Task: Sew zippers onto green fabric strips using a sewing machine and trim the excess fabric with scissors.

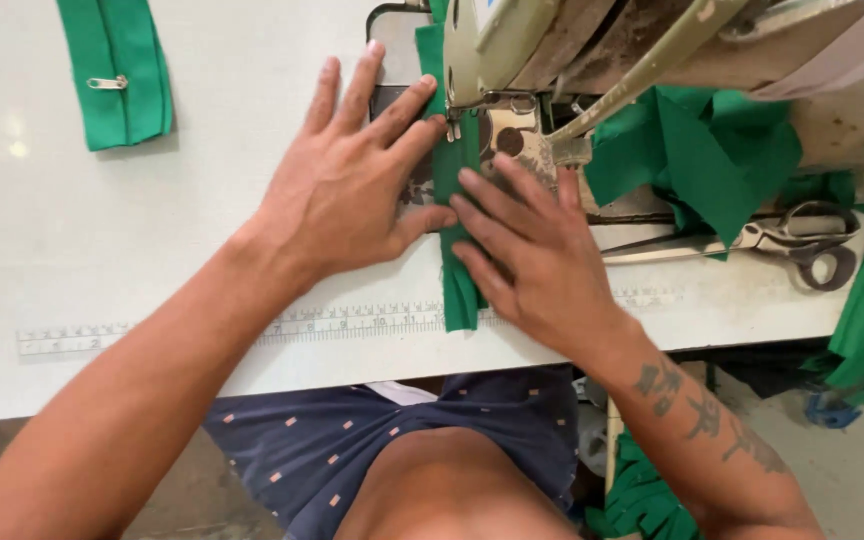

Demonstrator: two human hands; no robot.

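Grip — both hands (352,190) flat on green strip (459,290).

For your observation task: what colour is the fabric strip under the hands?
Green, seen in the head view: the fabric strip.

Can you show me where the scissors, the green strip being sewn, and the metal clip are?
scissors (810,243): head view, on the handle loops.
green strip (460,290): head view, on its lower end below the hands.
metal clip (107,83): head view, on its middle, atop the folded green piece.
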